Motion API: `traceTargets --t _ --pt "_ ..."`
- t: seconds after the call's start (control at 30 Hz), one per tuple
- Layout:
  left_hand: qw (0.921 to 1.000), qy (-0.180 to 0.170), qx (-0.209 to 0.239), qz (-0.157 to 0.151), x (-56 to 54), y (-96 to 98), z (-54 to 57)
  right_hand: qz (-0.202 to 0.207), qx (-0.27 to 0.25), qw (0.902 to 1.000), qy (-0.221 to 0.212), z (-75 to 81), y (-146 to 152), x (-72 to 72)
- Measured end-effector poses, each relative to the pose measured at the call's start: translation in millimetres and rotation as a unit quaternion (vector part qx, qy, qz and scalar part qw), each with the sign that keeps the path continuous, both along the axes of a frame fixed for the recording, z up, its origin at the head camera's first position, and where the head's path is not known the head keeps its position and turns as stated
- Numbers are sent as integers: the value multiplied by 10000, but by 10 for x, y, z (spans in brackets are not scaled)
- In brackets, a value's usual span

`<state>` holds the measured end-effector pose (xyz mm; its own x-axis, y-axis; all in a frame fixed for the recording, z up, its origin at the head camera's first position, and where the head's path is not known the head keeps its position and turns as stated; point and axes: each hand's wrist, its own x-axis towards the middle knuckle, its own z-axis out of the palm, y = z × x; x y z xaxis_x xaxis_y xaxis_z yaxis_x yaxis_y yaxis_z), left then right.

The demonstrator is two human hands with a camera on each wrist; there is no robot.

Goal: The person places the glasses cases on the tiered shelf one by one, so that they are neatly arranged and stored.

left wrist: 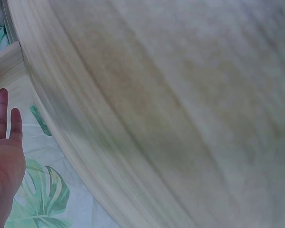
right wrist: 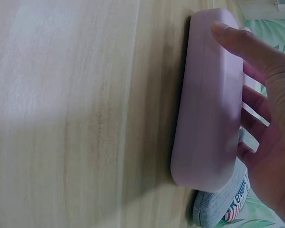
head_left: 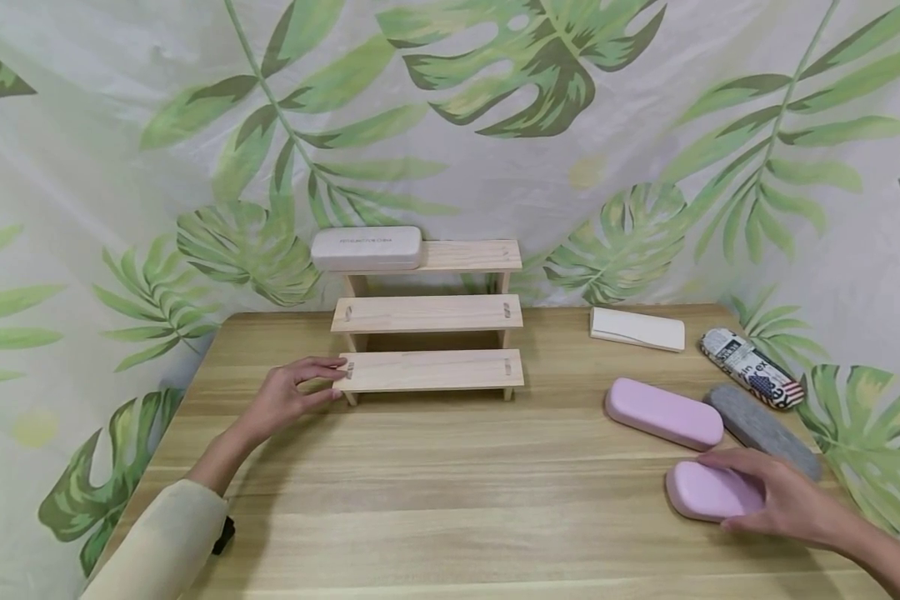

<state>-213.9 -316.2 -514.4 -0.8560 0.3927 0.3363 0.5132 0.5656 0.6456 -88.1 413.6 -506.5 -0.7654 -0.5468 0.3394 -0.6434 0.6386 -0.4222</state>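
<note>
In the head view my right hand [head_left: 783, 500] grips the nearer pink glasses case [head_left: 712, 492] at the table's right side. The right wrist view shows the thumb across this pink case [right wrist: 206, 104] and the fingers [right wrist: 254, 97] along its far side. My left hand [head_left: 285, 400] holds the left end of the lowest step of a three-step wooden stand [head_left: 431, 371], thumb at the front corner and fingers at the back. A white glasses case [head_left: 367, 248] lies on the left part of the top step. The left wrist view shows only part of the left hand [left wrist: 7, 161].
A second pink case [head_left: 663, 412] lies just beyond the gripped one. Beside it are a grey case [head_left: 765, 429] and a printed case [head_left: 752, 367]. A flat white case [head_left: 637, 328] lies near the back edge. Leaf-patterned cloth [head_left: 495, 167] hangs behind the wooden table [head_left: 435, 492].
</note>
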Motion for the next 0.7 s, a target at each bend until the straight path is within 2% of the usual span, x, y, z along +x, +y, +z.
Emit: traceTargets --t 0.33,0.57,0.7 --pt "9999 -111 35 29 1 -1 1 -177 219 9996 -30 -7 89 8" --pt "9999 -129 89 53 10 2 11 -324 544 9979 156 -16 130 17" --pt "9998 -167 96 61 16 2 17 -355 534 9979 63 -15 160 21"
